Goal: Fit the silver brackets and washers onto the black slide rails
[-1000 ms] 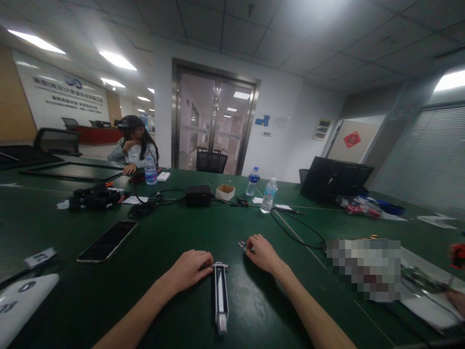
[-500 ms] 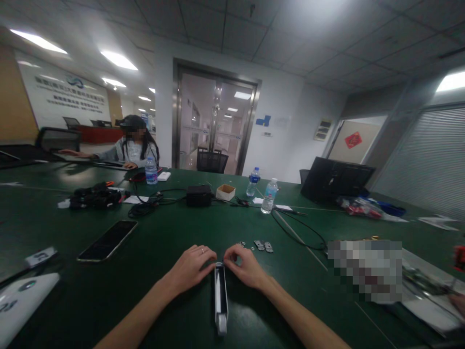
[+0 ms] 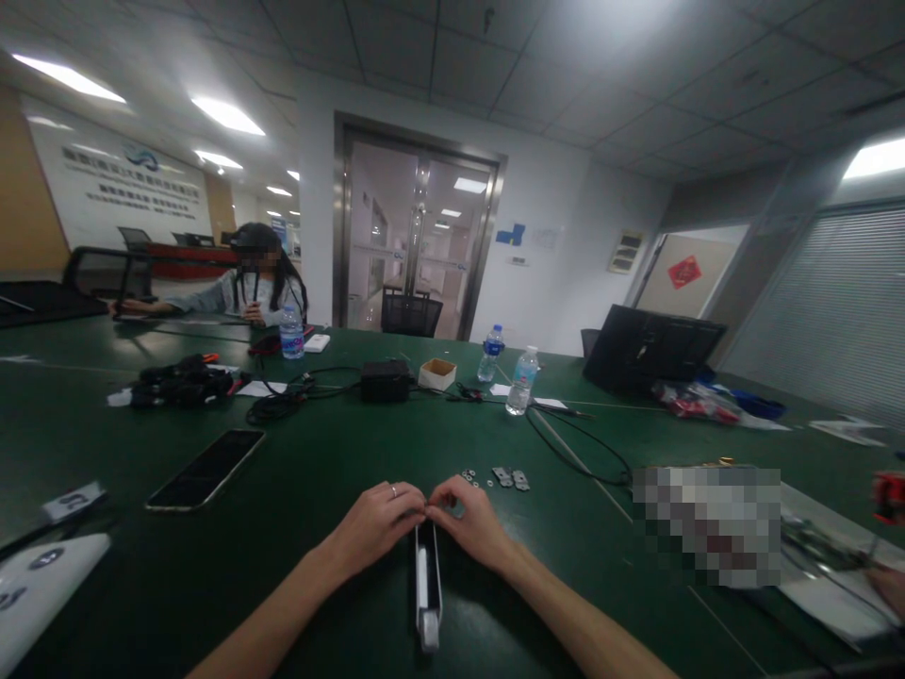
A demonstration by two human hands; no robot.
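A long, narrow white open-topped case with a dark inside lies lengthwise on the table in front of me. Inside it runs a white strip, and a pale block sits at the near end. My left hand, wearing a ring, is closed with its thumb and fingertips pinched over the far end of the case. From the other side my right hand pinches at the same spot, its fingertips meeting the left ones. Whatever lies between the fingertips is hidden. Just beyond the right hand are small washer-like rings and grey metal plates.
A phone lies at left. Further back stand a black box, a small open carton and water bottles, with cables about. A monitor stands at right. Across the table sits another person.
My fingertips have come together over the far end of the case, the right hand moving left. The person across has raised a dark frame-like object.
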